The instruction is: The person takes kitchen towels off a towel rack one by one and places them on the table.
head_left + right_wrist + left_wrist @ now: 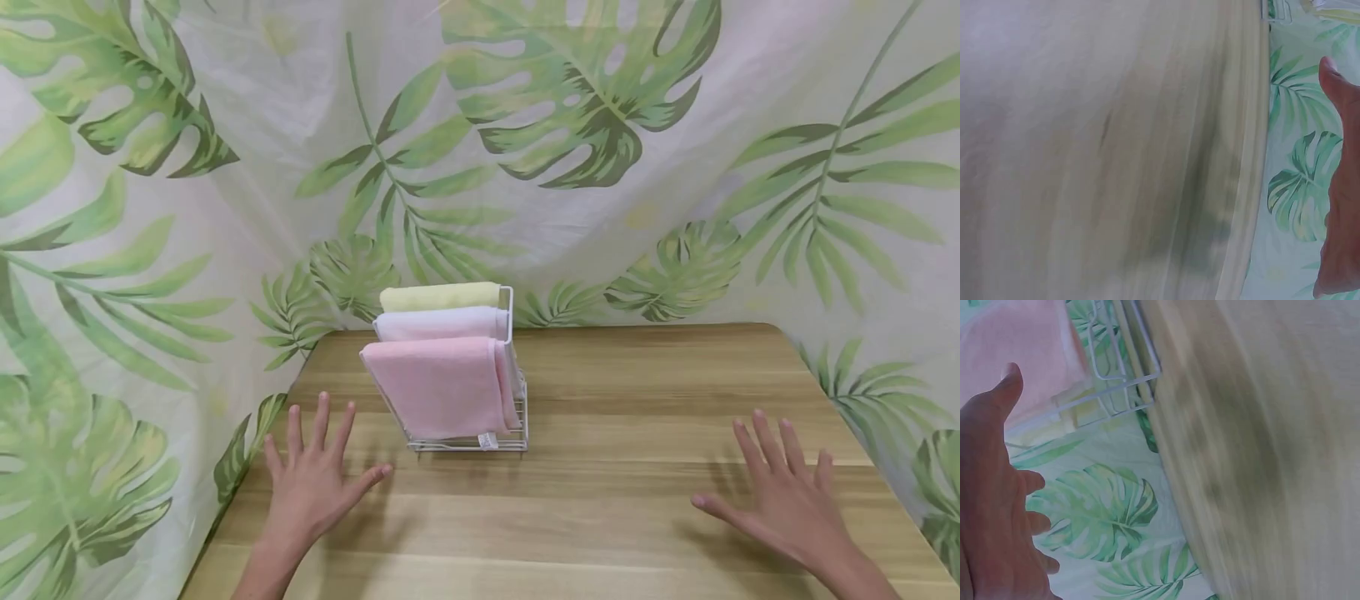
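Note:
A white wire rack (525,417) stands on the wooden table, left of the middle. Over it hang three folded cloths: a pink towel (435,387) in front, a pale pinkish-white towel (442,323) behind it, and a yellow towel (442,296) at the back. My left hand (311,483) is spread with straight fingers to the left of the rack, its thumb toward the rack and holding nothing. Far to the right, my right hand (787,500) is spread the same way, also holding nothing. The left wrist view shows the rack (1125,381) beyond the left thumb.
The wood-grain table (637,400) has rounded far corners. Behind it and along both sides hangs a pale sheet (585,242) printed with green leaves. A small white tag (487,441) sticks out at the pink towel's lower edge.

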A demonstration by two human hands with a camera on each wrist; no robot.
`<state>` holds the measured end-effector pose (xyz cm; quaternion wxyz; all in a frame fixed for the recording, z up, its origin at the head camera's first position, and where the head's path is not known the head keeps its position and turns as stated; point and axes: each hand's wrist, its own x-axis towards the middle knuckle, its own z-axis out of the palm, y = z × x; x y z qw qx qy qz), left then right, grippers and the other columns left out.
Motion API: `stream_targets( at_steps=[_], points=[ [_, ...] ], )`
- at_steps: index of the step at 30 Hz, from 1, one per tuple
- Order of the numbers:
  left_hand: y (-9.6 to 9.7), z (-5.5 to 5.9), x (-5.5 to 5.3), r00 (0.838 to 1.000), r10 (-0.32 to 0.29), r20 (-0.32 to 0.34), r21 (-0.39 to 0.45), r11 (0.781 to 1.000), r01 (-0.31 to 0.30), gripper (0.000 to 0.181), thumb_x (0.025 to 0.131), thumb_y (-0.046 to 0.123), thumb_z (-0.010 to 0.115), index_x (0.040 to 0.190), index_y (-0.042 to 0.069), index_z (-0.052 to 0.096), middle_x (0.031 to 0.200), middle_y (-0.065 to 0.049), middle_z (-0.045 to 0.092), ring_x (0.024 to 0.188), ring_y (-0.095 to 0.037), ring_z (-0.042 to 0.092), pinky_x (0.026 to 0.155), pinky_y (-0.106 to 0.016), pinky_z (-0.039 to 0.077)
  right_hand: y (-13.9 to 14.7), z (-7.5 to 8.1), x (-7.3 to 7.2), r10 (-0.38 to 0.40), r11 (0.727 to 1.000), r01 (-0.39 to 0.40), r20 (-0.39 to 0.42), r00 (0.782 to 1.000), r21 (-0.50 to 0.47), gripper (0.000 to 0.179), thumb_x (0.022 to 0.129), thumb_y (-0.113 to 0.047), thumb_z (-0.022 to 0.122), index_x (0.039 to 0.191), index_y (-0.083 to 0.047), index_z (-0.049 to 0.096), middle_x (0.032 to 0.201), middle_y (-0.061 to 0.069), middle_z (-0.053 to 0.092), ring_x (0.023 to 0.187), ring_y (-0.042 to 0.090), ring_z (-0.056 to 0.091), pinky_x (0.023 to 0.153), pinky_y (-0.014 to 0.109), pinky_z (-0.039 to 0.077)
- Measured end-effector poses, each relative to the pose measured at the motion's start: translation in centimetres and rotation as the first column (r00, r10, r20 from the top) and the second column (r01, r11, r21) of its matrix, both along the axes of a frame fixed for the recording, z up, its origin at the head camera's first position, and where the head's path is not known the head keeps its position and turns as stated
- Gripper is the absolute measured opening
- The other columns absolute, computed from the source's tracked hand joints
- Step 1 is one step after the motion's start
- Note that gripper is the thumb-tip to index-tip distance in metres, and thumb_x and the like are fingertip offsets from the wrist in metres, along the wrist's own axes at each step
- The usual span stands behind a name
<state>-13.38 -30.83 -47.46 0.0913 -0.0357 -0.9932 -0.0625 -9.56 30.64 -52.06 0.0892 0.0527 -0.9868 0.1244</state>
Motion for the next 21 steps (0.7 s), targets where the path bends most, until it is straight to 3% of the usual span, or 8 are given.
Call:
stream_targets(
  at_steps=[3,7,10,12,18,21],
  points=[
    [0.0,0.3,-0.4,0.999,-0.017,-0.028,0.04,0.999,0.018,0.107,0.093,0.078,0.063,0.173,0.02,0.023,0.182,-0.016,-0.003,0.163,-0.058,-0.005,0.118,-0.094,0.0,-0.6,0.3,-0.5,0.009,1.0,-0.01,-0.031,0.999,-0.023,0.129,0.083,-0.076,0.075,0.173,-0.007,0.012,0.181,0.018,-0.001,0.167,0.043,-0.012,0.118,0.092,-0.008],
    [0.0,0.8,-0.9,0.995,-0.046,-0.089,0.125,0.99,0.057,0.101,0.095,0.068,0.07,0.171,0.016,0.028,0.181,-0.018,0.003,0.164,-0.056,0.0,0.12,-0.092,0.003,-1.7,0.9,-1.1,0.032,0.997,-0.036,-0.053,0.998,-0.072,0.13,0.083,-0.074,0.078,0.173,-0.008,0.011,0.181,0.019,0.004,0.168,0.043,-0.007,0.12,0.087,-0.017],
    [0.0,1.2,-1.2,0.985,-0.07,-0.157,0.197,0.975,0.1,0.097,0.095,0.059,0.075,0.169,0.012,0.032,0.181,-0.02,0.009,0.164,-0.056,0.008,0.121,-0.09,0.01,-2.7,1.5,-1.5,0.05,0.993,-0.057,-0.065,0.997,-0.101,0.129,0.083,-0.072,0.079,0.173,-0.008,0.013,0.181,0.019,0.008,0.168,0.043,-0.003,0.122,0.085,-0.016],
    [0.0,1.4,-1.4,0.973,-0.085,-0.213,0.236,0.962,0.136,0.095,0.095,0.053,0.078,0.168,0.01,0.035,0.179,-0.022,0.015,0.162,-0.057,0.015,0.121,-0.088,0.017,-3.4,1.8,-1.7,0.063,0.99,-0.071,-0.073,0.995,-0.119,0.127,0.083,-0.07,0.08,0.172,-0.007,0.015,0.181,0.019,0.009,0.169,0.042,-0.001,0.123,0.085,-0.014],
    [0.2,1.5,-2.5,0.915,-0.106,-0.388,0.347,0.904,0.251,0.08,0.092,0.027,0.086,0.158,0.001,0.05,0.169,-0.028,0.039,0.15,-0.059,0.039,0.112,-0.081,0.04,-5.4,2.9,-2.5,0.111,0.973,-0.131,-0.11,0.988,-0.19,0.118,0.086,-0.064,0.082,0.169,-0.002,0.026,0.178,0.024,0.02,0.168,0.042,0.009,0.127,0.083,-0.001],
    [0.3,1.6,-2.8,0.905,-0.076,-0.419,0.415,0.87,0.265,0.07,0.093,0.017,0.085,0.154,0.002,0.055,0.165,-0.023,0.046,0.148,-0.054,0.047,0.111,-0.076,0.046,-6.5,3.3,-2.9,0.129,0.964,-0.155,-0.129,0.983,-0.217,0.114,0.086,-0.062,0.083,0.166,0.0,0.031,0.173,0.027,0.029,0.165,0.046,0.018,0.13,0.08,0.007]
  ],
)
